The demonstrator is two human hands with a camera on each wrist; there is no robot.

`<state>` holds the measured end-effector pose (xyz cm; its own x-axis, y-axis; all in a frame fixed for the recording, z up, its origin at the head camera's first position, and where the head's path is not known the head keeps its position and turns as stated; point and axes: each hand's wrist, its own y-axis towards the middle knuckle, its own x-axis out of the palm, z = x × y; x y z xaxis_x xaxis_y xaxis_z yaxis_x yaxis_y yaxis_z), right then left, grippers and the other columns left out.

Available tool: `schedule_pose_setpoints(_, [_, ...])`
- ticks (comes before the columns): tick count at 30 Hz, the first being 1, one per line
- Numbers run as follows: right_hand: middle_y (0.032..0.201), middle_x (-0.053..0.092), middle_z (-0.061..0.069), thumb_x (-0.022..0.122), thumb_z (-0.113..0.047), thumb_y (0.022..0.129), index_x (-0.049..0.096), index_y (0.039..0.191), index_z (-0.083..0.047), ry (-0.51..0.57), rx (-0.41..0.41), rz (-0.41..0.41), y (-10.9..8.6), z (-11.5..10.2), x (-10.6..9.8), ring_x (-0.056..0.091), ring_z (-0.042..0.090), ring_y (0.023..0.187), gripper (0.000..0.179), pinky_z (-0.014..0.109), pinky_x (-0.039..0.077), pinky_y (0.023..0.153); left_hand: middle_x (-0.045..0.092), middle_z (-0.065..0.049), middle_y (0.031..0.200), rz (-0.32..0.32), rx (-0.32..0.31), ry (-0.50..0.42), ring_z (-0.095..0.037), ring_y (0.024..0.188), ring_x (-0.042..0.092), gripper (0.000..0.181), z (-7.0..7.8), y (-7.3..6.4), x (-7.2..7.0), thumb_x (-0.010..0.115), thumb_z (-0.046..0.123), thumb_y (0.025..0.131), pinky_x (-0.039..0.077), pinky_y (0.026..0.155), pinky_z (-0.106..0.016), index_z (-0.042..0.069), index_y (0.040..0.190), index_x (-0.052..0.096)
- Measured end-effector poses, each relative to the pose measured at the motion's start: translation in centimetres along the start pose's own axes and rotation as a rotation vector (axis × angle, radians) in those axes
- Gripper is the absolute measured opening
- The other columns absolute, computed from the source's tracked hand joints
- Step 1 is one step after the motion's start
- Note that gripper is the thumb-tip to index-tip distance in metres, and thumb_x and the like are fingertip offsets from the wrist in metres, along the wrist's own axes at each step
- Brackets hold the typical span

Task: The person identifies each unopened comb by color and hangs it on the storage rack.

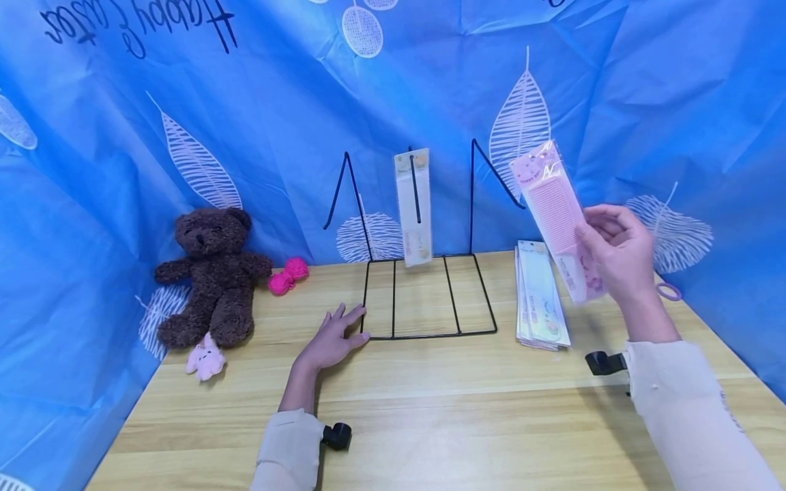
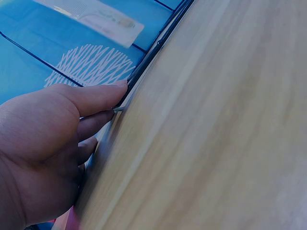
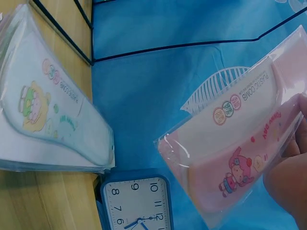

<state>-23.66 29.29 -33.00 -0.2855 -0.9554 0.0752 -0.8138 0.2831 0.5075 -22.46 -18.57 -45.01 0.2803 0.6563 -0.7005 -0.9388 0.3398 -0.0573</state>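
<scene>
Right hand (image 1: 620,252): pinched a pink packaged comb (image 1: 555,218) by its right edge between thumb and fingers; held it up above the wooden table (image 1: 430,423), tilted, top toward the left. Left hand (image 1: 331,341): rested loose at the left, fingers extended, touching the near left corner of a black wire rack (image 1: 428,336). Wire rack, as above: stood at the far middle of the table, left of the pink comb. Pale packet (image 1: 419,242): hung nearly upright on the middle hook. Stack of pale comb packets (image 1: 542,296): lay right of the rack, just left of the pink comb's lower end. Blue-framed clock (image 3: 136,206): stood beside the stack, partly cut off in the right wrist view. Brown teddy bear (image 1: 215,273): rested at the far left, before the blue cloth (image 1: 295,136). Small pink plush (image 1: 206,358): lay by the bear's feet, on the near side. Bright pink bow (image 1: 288,275): lay just right of the bear
</scene>
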Motion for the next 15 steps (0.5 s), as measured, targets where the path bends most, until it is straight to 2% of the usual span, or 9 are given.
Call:
schedule_pose_setpoints(8, [0.109, 0.073, 0.002, 0.075, -0.001, 0.09, 0.067, 0.117, 0.001, 0.065, 0.005, -0.029, -0.22, -0.69, 0.14, 0.067, 0.014, 0.103, 0.029, 0.013, 0.053, 0.085, 0.033, -0.01, 0.163, 0.004, -0.004, -0.004, -0.034, 0.155, 0.001, 0.061, 0.1, -0.04, 0.02, 0.064, 0.026, 0.102, -0.006, 0.123, -0.052, 0.008, 0.156, 0.041])
schedule_pose_setpoints(15, [0.109, 0.072, 0.007, 0.073, 0.005, 0.09, 0.065, 0.116, 0.005, 0.151, -0.041, -0.065, -0.34, -1.04, 0.39, 0.067, 0.018, 0.103, 0.027, 0.016, 0.053, 0.087, 0.033, -0.011, 0.162, 0.006, 0.009, -0.01, -0.036, 0.155, 0.001, 0.061, 0.09, 0.05, 0.04, 0.063, 0.026, 0.102, -0.006, 0.123, -0.053, 0.006, 0.155, 0.041])
